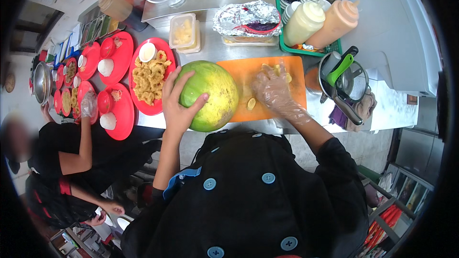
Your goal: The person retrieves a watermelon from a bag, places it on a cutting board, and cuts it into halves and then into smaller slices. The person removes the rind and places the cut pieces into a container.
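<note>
My bare left hand point(183, 100) rests on the left side of a large green and yellow watermelon point(215, 96), fingers spread over its rind. The melon lies at the left edge of an orange cutting board point(251, 113). My right hand point(272, 91), in a clear plastic glove, is over the board with its fingers bent down at some yellow slices point(276, 68). Whether it grips any of them is hidden. One separate yellow slice point(251, 104) lies on the board between the melon and my right hand.
Left are a red platter of fried rings point(148, 82) and several red plates point(122, 114); two co-workers stand beyond. Behind the board are foil-covered food point(247, 19), plastic tubs point(183, 32) and a green basket of sauce bottles point(339, 48). A pot of utensils point(340, 79) stands right.
</note>
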A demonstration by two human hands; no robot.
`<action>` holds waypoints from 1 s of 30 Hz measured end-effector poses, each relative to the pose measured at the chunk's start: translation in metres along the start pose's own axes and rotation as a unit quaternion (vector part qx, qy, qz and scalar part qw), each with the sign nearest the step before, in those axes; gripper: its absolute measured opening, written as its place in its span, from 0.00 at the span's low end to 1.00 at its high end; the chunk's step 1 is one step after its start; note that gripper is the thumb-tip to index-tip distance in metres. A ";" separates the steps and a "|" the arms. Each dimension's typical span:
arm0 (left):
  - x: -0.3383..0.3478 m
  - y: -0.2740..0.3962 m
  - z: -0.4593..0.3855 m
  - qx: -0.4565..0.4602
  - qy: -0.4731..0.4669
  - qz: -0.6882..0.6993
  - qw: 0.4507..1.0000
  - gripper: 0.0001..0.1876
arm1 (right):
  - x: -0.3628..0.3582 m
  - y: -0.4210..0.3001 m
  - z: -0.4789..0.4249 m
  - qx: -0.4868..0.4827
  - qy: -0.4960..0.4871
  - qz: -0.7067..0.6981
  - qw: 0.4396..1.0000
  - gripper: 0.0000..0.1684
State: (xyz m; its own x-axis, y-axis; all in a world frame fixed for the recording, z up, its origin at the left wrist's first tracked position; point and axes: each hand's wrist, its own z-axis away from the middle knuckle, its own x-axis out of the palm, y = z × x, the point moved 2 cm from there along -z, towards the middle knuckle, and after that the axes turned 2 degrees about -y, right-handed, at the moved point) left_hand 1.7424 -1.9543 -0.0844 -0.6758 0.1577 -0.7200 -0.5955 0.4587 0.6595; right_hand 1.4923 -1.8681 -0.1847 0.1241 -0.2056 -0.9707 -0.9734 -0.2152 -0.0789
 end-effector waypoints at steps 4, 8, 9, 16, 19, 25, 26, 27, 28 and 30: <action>0.000 -0.005 -0.017 -0.028 -0.007 0.020 0.999 0.27 | -0.006 0.020 0.007 0.000 0.032 0.010 0.999 0.09; 0.003 -0.014 -0.045 -0.094 -0.027 0.069 0.993 0.26 | -0.017 0.004 0.016 -0.018 -0.027 0.007 0.999 0.14; 0.004 -0.018 -0.052 -0.114 -0.035 0.090 0.989 0.26 | -0.015 -0.005 0.018 -0.028 -0.062 0.012 0.998 0.15; 0.007 -0.038 -0.094 -0.217 -0.090 0.207 0.950 0.26 | 0.014 -0.013 0.025 -0.124 -0.102 0.041 0.986 0.14; 0.004 -0.041 -0.096 -0.222 -0.056 0.223 0.948 0.24 | 0.020 0.004 0.024 -0.084 -0.021 0.009 0.996 0.13; 0.001 -0.022 -0.083 -0.085 -0.014 0.064 0.994 0.25 | -0.006 -0.004 0.008 0.001 0.085 -0.059 0.995 0.12; 0.002 -0.019 -0.081 -0.072 -0.015 0.040 0.996 0.25 | -0.012 -0.004 0.007 0.013 0.082 -0.070 0.994 0.13; 0.001 -0.015 -0.080 -0.075 -0.022 0.038 0.996 0.25 | -0.019 -0.004 0.007 0.028 0.080 -0.081 0.993 0.13; 0.000 -0.010 -0.080 -0.077 -0.029 0.036 0.996 0.25 | -0.024 -0.005 0.008 0.046 0.084 -0.083 0.992 0.13; -0.002 -0.004 -0.081 -0.072 -0.036 0.030 0.996 0.25 | -0.035 -0.007 0.011 0.084 0.092 -0.086 0.988 0.13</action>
State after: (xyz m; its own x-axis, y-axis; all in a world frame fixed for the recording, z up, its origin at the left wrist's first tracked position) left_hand 1.7107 -2.0273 -0.0679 -0.6815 0.2460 -0.6893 -0.6152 0.3177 0.7216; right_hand 1.4929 -1.8491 -0.1528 0.3092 -0.3526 -0.8832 -0.9509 -0.1034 -0.2916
